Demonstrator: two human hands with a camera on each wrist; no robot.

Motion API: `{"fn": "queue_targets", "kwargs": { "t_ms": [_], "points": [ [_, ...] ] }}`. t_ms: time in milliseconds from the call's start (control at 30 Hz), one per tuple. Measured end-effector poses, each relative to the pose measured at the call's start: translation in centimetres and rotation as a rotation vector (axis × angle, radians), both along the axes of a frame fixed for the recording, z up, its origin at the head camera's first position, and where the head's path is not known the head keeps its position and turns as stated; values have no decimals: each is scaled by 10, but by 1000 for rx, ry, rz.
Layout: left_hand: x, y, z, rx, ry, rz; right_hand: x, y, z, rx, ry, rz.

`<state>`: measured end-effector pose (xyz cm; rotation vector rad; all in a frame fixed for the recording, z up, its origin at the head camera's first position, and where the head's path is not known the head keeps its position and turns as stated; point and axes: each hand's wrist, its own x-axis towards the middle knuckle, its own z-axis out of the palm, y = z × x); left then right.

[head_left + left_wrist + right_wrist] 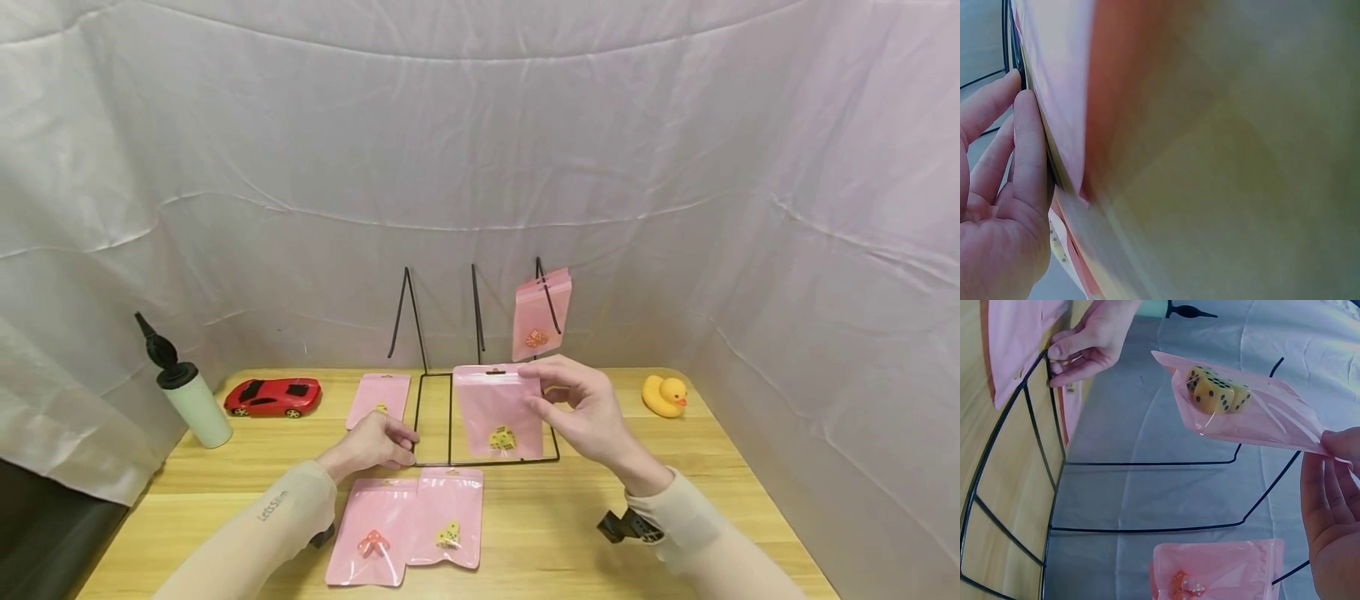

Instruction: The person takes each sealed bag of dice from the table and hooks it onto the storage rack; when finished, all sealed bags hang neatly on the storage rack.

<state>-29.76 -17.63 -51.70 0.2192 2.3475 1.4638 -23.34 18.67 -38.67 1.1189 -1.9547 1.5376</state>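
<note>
My right hand [581, 408] pinches the upper right edge of a pink zip bag [495, 408] between thumb and fingers. Yellow dice [1213, 394] with black dots sit at the bottom of that bag, which is held up over the base of a black wire display rack [480, 463]. At the rack's front left corner, my left hand [375, 442] grips the wire with its fingertips. Another pink bag, with orange-red dice [536, 337], hangs on the rack's right hook. The left and middle hooks carry no bags.
Two pink bags lie in front of the rack, one with red dice [372, 543] and one with yellow dice [449, 535]. Another pink bag [381, 392] lies behind my left hand. A red toy car [272, 398] and a hand pump [197, 408] stand left; a rubber duck [663, 396] right.
</note>
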Motion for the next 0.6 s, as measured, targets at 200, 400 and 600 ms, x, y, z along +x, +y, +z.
{"fn": "queue_targets", "kwargs": {
  "t_ms": [200, 400, 600],
  "points": [
    [-1, 0, -1, 3, -5, 6, -3, -5, 2, -30, 3, 9],
    [-1, 0, -1, 7, -14, 9, -6, -8, 1, -59, -5, 7],
    [-2, 0, -2, 10, -14, 8, -7, -13, 4, -76, -9, 4]
  ]
}}
